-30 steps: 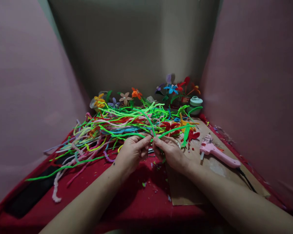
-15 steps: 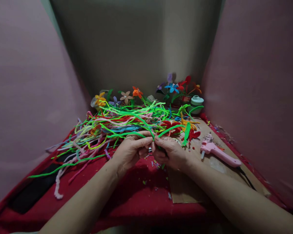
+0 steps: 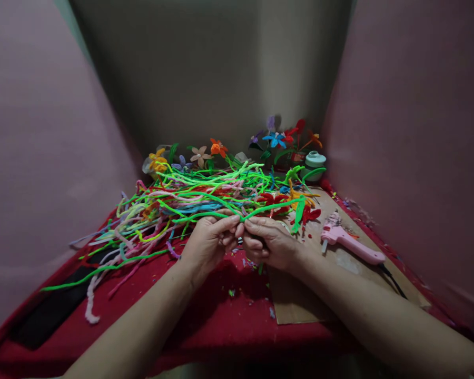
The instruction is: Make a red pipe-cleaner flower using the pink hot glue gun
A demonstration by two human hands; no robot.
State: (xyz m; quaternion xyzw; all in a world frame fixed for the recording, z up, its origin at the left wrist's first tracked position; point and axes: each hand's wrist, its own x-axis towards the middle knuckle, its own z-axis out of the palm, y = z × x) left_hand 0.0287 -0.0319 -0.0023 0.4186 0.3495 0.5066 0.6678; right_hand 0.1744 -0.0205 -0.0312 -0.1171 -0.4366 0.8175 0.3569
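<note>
My left hand (image 3: 211, 239) and my right hand (image 3: 270, 241) meet at the middle of the table, fingertips nearly touching. Both pinch green pipe cleaners (image 3: 274, 207) where the strands come together. One strand runs off to the right and others slant up to the left over the pile, so which ends belong to the held piece is hard to tell. Just behind lies a big heap of pipe cleaners (image 3: 205, 193) in green, pink, white, blue and red. Red pipe-cleaner petals (image 3: 274, 202) and a green leaf shape (image 3: 299, 215) rest right of my fingers.
A pink glue gun (image 3: 351, 245) lies on a cardboard sheet (image 3: 296, 302) at the right. Finished flowers (image 3: 275, 139) and a pale green lidded jar (image 3: 315, 160) stand along the back. A black strip (image 3: 49, 313) sits on the red cloth (image 3: 205, 326) at left.
The green strands at my fingertips now lie lower and flatter, and both hands remain together. The whole view has shifted slightly, moving the scene a little left.
</note>
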